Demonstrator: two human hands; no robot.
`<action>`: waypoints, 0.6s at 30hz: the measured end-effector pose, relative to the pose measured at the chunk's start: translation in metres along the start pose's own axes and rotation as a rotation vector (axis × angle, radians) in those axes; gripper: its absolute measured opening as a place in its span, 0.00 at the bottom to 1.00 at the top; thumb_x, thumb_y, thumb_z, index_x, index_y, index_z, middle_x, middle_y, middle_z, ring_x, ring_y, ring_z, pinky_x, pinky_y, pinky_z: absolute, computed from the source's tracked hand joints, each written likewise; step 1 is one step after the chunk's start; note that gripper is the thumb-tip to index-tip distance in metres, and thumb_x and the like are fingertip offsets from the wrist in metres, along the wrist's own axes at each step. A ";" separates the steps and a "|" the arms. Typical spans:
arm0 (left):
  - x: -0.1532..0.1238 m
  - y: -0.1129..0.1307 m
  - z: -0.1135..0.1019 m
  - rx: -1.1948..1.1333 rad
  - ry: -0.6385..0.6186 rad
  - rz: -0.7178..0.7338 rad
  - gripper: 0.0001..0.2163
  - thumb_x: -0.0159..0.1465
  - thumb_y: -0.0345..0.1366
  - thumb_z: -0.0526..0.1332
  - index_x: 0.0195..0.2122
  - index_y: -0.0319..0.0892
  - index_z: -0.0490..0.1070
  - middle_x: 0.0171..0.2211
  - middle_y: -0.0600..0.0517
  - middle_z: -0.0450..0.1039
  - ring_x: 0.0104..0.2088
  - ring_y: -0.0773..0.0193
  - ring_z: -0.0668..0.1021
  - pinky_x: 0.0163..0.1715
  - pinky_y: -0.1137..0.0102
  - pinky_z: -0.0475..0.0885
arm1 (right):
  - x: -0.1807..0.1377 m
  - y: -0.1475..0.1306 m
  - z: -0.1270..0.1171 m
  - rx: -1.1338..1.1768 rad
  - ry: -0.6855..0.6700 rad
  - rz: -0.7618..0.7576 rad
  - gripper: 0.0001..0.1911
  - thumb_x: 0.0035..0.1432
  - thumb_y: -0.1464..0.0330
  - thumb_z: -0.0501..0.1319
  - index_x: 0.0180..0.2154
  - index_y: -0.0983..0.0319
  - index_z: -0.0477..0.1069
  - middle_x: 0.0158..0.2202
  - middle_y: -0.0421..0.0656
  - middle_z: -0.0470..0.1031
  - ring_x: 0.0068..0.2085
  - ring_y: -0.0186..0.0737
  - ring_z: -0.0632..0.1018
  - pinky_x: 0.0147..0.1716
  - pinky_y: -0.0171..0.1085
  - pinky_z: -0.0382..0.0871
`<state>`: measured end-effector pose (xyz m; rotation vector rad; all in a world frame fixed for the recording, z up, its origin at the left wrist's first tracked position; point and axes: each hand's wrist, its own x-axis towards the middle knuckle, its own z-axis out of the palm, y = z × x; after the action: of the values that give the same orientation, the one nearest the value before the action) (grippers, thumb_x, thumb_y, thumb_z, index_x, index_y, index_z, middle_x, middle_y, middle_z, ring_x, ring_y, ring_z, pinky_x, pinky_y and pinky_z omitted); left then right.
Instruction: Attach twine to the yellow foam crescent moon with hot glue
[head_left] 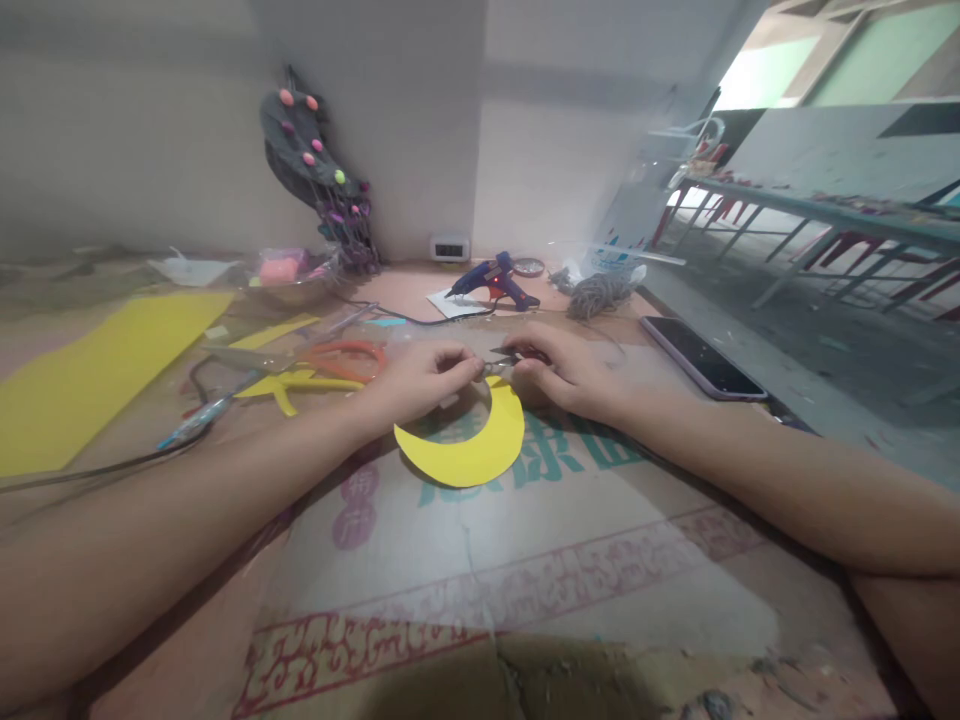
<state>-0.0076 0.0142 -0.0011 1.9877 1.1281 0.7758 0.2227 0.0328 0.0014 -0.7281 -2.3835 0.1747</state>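
Note:
A yellow paper crescent (469, 450) lies on the cardboard sheet (525, 540) in front of me. My left hand (420, 385) rests at the crescent's upper tip, its fingers pinched together on a small thing I cannot make out. My right hand (566, 375) is closed round a small dark tool (504, 353) whose tip points left toward the left fingers. Both hands nearly touch above the crescent.
Orange-handled scissors (341, 358) and yellow paper scraps (300, 385) lie at left, beside a large yellow sheet (82, 375). A blue glue gun (495, 280), grey yarn (600, 293) and a phone (701, 358) sit behind and to the right. A dark beaded hanging (315, 160) leans on the wall.

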 end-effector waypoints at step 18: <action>0.000 -0.002 0.001 -0.071 -0.051 0.016 0.16 0.65 0.46 0.55 0.28 0.40 0.72 0.21 0.54 0.71 0.20 0.68 0.69 0.21 0.73 0.62 | 0.005 -0.003 -0.006 -0.269 -0.125 -0.122 0.13 0.66 0.64 0.53 0.42 0.63 0.73 0.35 0.47 0.76 0.37 0.43 0.73 0.38 0.38 0.63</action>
<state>-0.0081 0.0152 -0.0032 1.9490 1.0423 0.7588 0.2220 0.0321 0.0101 -0.7073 -2.5928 -0.1598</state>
